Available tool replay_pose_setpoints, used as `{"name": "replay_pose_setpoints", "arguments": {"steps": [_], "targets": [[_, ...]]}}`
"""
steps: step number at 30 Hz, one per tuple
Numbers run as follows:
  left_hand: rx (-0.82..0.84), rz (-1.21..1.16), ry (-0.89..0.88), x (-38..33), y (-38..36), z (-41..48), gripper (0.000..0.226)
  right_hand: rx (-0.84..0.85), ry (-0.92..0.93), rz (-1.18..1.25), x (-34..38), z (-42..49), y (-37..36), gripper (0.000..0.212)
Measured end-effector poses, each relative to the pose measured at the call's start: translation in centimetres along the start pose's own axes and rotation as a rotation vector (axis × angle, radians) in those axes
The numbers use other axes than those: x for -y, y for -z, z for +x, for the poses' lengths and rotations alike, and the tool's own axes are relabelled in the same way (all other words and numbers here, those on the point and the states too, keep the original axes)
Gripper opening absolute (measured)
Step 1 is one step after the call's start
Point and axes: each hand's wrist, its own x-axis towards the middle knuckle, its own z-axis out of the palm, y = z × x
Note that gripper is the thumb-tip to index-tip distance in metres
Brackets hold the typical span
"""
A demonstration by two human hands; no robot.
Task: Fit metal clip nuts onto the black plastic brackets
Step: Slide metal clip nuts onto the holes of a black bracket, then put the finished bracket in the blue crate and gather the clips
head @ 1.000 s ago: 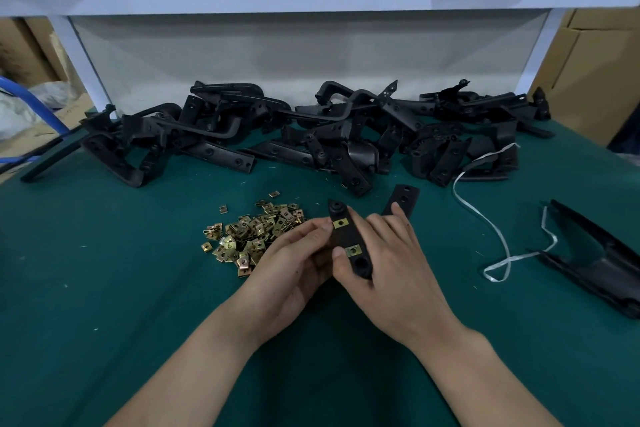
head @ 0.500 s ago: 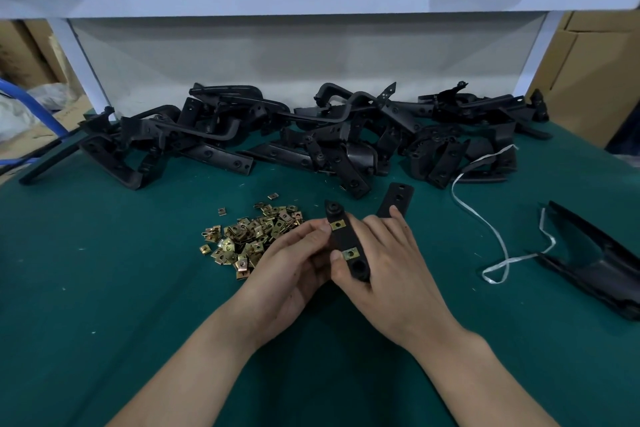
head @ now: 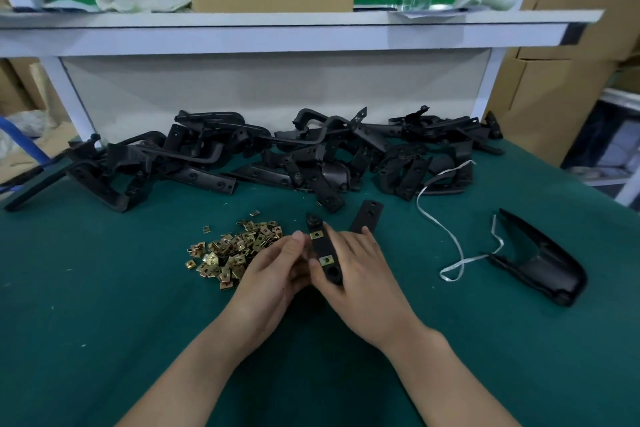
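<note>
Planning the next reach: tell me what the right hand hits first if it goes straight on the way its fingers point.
Probably the black strip sticking out just past the right hand, then the bracket pile behind it. Depth is unclear, so it may pass over the strip.

A green-covered table point(head: 104, 340) carries heaped black brackets point(head: 277, 156), brass clip nuts point(head: 232, 250), and a white strap point(head: 446, 236).

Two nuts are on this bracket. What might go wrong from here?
The left hand sits just beside the clip nut pile; a sweep may scatter nuts. I cannot tell whether the lower clip nut on the held bracket is fully seated; it might slip. Set down near the bracket heap, it could get mixed in.
</note>
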Motion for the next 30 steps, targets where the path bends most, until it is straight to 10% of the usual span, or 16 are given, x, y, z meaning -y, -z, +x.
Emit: {"name": "replay_pose_setpoints", "arguments": {"steps": [12,21,30], "targets": [[-0.409,0.61,-0.158,1.3,-3.0,-2.5,0.03,0.039,0.016,-0.043,1.1,-2.4,0.9,0.07],[-0.392,0.844,-0.147,2.5,-4.6,-4.6,0.037,0.129,-0.031,-0.032,1.4,-5.7,2.4,0.061],[-0.25,0.928,-0.246,3.6,-12.0,-6.2,0.038,-0.172,-0.091,-0.186,-0.3,-10.7,6.6,0.056]]}}
